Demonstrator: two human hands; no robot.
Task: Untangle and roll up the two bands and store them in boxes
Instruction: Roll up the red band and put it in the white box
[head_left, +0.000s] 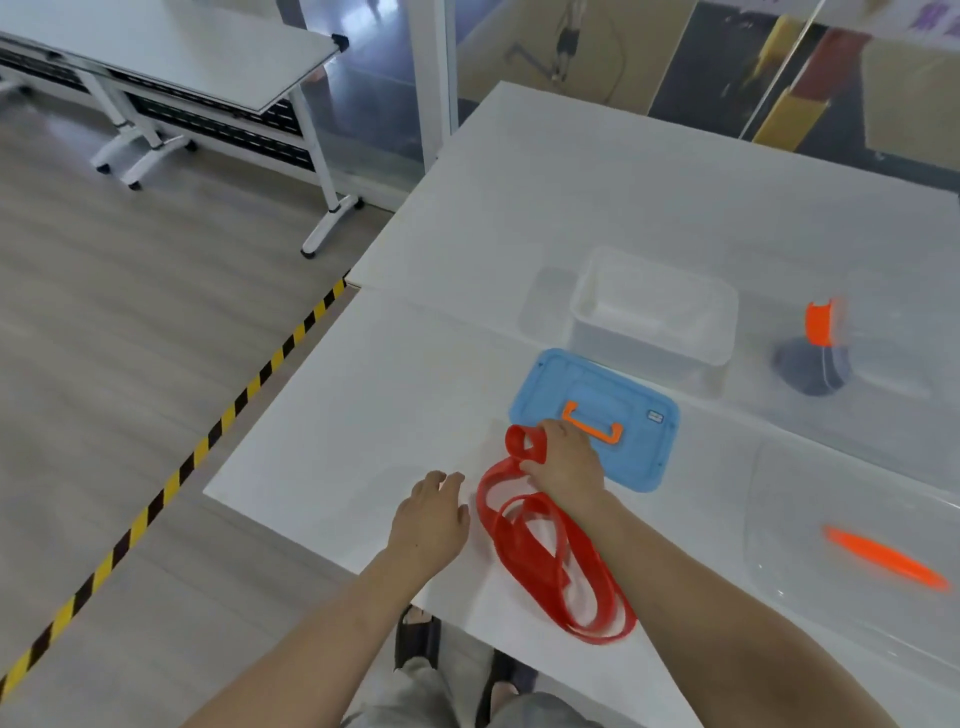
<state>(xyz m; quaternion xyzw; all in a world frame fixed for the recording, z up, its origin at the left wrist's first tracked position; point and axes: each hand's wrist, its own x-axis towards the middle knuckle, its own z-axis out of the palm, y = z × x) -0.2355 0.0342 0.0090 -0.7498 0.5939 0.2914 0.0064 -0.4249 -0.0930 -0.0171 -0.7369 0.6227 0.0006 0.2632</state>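
Bare forearms with no sleeves, bare hands (431, 525), grey trousers (415, 691), black open-toed sandals (415, 636)

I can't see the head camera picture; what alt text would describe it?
A person's right hand pinches one end of a tangled red band on a white table, the left hand open beside it. Behind lie a blue lid and an open white box.

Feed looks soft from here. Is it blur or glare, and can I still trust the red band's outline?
Head view: right side smeared by motion blur, notably the orange handle and clear box; wide-angle bends the table edges; lighting even, no harsh glare; red band by the right hand stays fairly sharp.
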